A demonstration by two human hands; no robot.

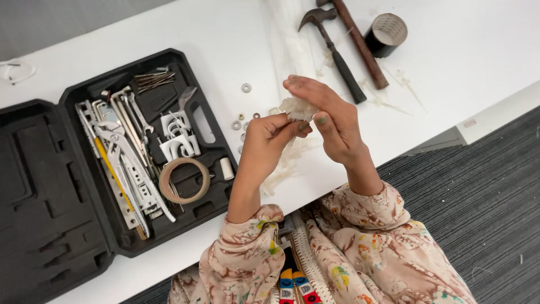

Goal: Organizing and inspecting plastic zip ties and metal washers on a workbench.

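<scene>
Above a white surface [450, 67], a person's left hand [270, 138] and right hand [332, 121] pinch together on a small clump of white plastic pieces [298, 108], raised off the surface where both can work it. Washers [246, 88] lie just beside; an open black tool case [84, 169] sits to the left. Fingers hide the clump's exact shape. One hammer [337, 56] is cut off at the frame's top.
</scene>
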